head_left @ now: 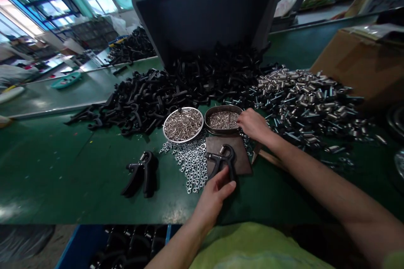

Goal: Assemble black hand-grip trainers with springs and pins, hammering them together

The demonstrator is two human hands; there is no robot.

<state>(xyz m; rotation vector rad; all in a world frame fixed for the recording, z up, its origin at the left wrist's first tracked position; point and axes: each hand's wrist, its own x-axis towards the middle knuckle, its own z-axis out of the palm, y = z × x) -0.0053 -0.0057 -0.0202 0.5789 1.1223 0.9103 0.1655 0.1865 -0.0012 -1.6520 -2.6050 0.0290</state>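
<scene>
The left hand (212,195) rests its fingertips against the lower ends of a black hand-grip exerciser (222,160) that lies flat on a brown pad (243,163); the fingers touch the two handle legs from below but whether they have closed round either leg I cannot tell; just beyond the fingertips the legs rise and meet at a metal spring coil at the top of the piece. The exerciser looks to be moulded plastic with a steel spring, so I judge it light, stiff and not fragile; the handles are contoured and probably not slippery, and the better hold would be around one leg near its lower end, well away from the spring, since the two legs may pinch together under load. The right hand (253,125) reaches past the pad, its fingers curled into the rim of a dark round dish (212,129) of small metal parts, seemingly pinching some, though what it holds is hidden; such parts are tiny, hard and smooth, easily dropped, best taken between fingertip and thumb. Just left of that hand sits a silver tray (166,133) of metal pins; loose nuts (191,162) are scattered beside the left hand's fingers; a second exerciser (141,173) lies well off to its left.
</scene>
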